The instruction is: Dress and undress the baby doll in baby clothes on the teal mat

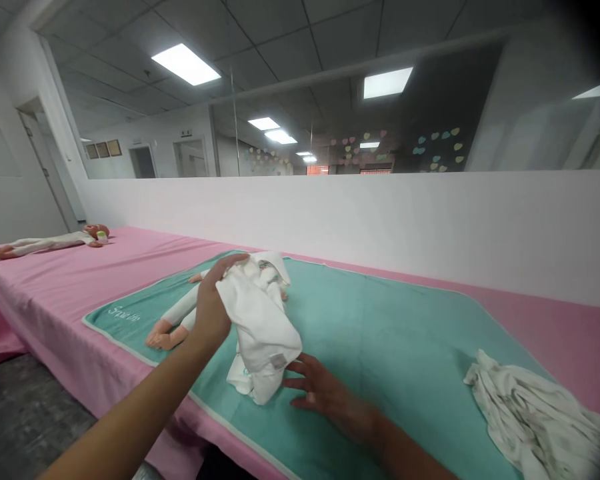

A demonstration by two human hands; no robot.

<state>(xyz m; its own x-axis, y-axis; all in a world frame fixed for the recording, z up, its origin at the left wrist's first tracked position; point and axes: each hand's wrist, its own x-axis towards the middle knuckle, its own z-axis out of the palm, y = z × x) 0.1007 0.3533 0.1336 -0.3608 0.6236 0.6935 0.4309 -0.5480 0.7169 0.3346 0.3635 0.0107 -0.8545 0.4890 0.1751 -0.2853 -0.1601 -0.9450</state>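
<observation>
A baby doll (183,313) in white clothing lies on a teal mat, its bare feet toward the near left edge. My left hand (217,297) is closed on a white cloth (263,323) with a small grey label, which hangs over the doll's side and covers part of its upper body. Beside the lower corner of that cloth is my right hand (315,387), fingers spread and holding nothing. Whether its fingertips touch the fabric I cannot tell. More white fabric sits under the hanging part, and the doll's head is mostly hidden.
The teal mat (380,333) rests on a pink-covered table (135,257). A crumpled white cloth (535,413) lies at the right. Farther left is a second doll (55,243) with a small green-topped object (101,236) beside it. A white wall (340,217) with a long window runs behind.
</observation>
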